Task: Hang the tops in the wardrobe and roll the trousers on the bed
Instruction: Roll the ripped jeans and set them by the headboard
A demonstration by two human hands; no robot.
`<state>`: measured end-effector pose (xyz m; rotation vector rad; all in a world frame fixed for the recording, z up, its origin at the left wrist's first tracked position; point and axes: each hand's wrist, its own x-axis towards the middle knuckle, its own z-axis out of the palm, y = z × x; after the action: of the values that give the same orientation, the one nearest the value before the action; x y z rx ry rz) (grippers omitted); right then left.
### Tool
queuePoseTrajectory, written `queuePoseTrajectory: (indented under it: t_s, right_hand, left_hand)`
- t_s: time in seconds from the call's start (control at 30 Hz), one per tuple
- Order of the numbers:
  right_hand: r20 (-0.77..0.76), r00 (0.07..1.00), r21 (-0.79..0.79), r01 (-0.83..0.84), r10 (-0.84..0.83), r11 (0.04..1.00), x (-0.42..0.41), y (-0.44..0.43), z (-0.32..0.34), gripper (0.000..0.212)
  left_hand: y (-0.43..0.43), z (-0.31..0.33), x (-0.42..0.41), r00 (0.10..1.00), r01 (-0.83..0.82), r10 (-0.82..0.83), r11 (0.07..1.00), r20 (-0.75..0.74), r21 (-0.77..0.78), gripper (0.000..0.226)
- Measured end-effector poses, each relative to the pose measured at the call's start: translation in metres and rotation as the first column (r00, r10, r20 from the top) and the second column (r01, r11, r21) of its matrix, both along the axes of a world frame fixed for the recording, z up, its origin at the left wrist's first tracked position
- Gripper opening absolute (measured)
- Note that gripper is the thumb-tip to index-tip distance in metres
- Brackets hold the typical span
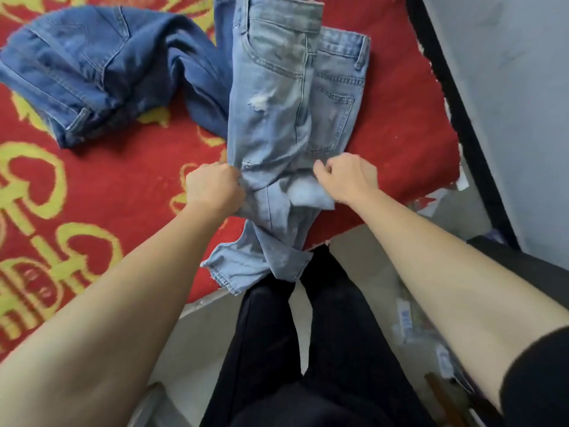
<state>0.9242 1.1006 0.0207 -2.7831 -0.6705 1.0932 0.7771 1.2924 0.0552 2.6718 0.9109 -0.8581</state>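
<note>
While the light jeans (277,97) lie folded lengthwise on the bed (107,195), hems reaching its near edge, the trouser-rolling step is in hand. The left hand (212,188) and right hand (345,177) clamp curled fingers on opposite edges of the legs. The next move probably calls for aligned edges and a tight, even roll. The denim is stiff, faded and ripped. The dark jeans (92,66) lie crumpled alongside.

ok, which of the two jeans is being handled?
The light-wash jeans, laid out lengthwise; left hand and right hand both grip them at the legs. The dark blue jeans lie crumpled, untouched.
</note>
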Motion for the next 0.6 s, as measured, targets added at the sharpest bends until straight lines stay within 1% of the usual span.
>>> queuePoseTrajectory:
  t_s: [0.07,0.1,0.13,0.17,0.2,0.23,0.27,0.3,0.33,0.37,0.4,0.43,0.5,0.53,0.57,0.6]
  right_hand:
    - [0.145,0.983,0.114,0.098,-0.114,0.989,0.017,0.01,0.004,0.033]
    - [0.192,0.968,0.168,0.129,-0.161,0.977,0.028,0.016,0.004,0.034]
    - [0.219,0.958,0.203,0.144,-0.188,0.969,0.04,0.023,0.003,0.04]
    - [0.228,0.952,0.221,0.153,-0.204,0.963,0.052,0.031,0.002,0.049]
    - [0.233,0.949,0.225,0.162,-0.215,0.961,0.063,0.039,0.002,0.058]
    - [0.235,0.947,0.226,0.167,-0.22,0.96,0.074,0.047,0.002,0.065]
    - [0.231,0.949,0.223,0.162,-0.214,0.961,0.082,0.054,0.001,0.069]
    - [0.213,0.956,0.224,0.153,-0.202,0.962,0.089,0.059,-0.001,0.072]
    - [0.175,0.966,0.226,0.148,-0.19,0.963,0.094,0.064,-0.003,0.075]
    - [0.121,0.978,0.22,0.141,-0.171,0.965,0.096,0.067,-0.004,0.079]
    - [0.068,0.989,0.204,0.116,-0.132,0.972,0.095,0.069,-0.005,0.083]
    - [0.032,0.998,0.179,0.056,-0.062,0.982,0.092,0.069,-0.007,0.089]
    - [0.004,0.991,0.146,-0.135,0.136,0.98,0.08,0.068,-0.01,0.099]
    - [-0.003,0.98,0.151,-0.196,0.199,0.969,0.073,0.066,-0.011,0.102]
    - [-0.016,0.978,0.164,-0.203,0.208,0.965,0.068,0.066,-0.012,0.104]
    - [-0.036,0.983,0.173,-0.171,0.18,0.97,0.064,0.064,-0.012,0.105]
  left_hand:
    - [0.003,-0.003,0.0,0.987,-0.022,0.022,1.0,-0.159,-0.001,0.029]
    - [0.005,-0.006,0.003,0.977,-0.036,0.036,0.999,-0.209,0.005,0.032]
    - [0.006,-0.009,0.007,0.97,-0.048,0.051,0.999,-0.239,0.019,0.037]
    - [0.008,-0.009,0.012,0.969,-0.058,0.067,0.997,-0.236,0.046,0.042]
    - [0.009,-0.009,0.017,0.982,-0.081,0.093,0.994,-0.167,0.079,0.046]
    - [0.008,-0.007,0.023,0.991,-0.123,0.127,0.987,-0.034,0.107,0.047]
    - [0.006,-0.005,0.029,0.979,-0.168,0.15,0.978,0.136,0.125,0.045]
    - [0.004,-0.001,0.037,0.943,-0.199,0.151,0.971,0.295,0.136,0.042]
    - [0.003,0.001,0.046,0.897,-0.207,0.127,0.967,0.424,0.147,0.039]
    - [0.001,0.002,0.055,0.854,-0.191,0.087,0.969,0.512,0.154,0.041]
    - [0.001,0.002,0.064,0.831,-0.154,0.044,0.976,0.554,0.153,0.047]
    - [0.001,0.003,0.073,0.835,-0.097,-0.002,0.984,0.55,0.151,0.055]
    - [0.003,0.002,0.088,0.886,0.035,-0.104,0.987,0.452,0.158,0.072]
    - [0.005,0.002,0.093,0.905,0.09,-0.145,0.984,0.401,0.152,0.076]
    - [0.006,0.002,0.096,0.916,0.122,-0.164,0.983,0.366,0.135,0.079]
    - [0.008,0.002,0.098,0.924,0.131,-0.164,0.984,0.344,0.118,0.081]
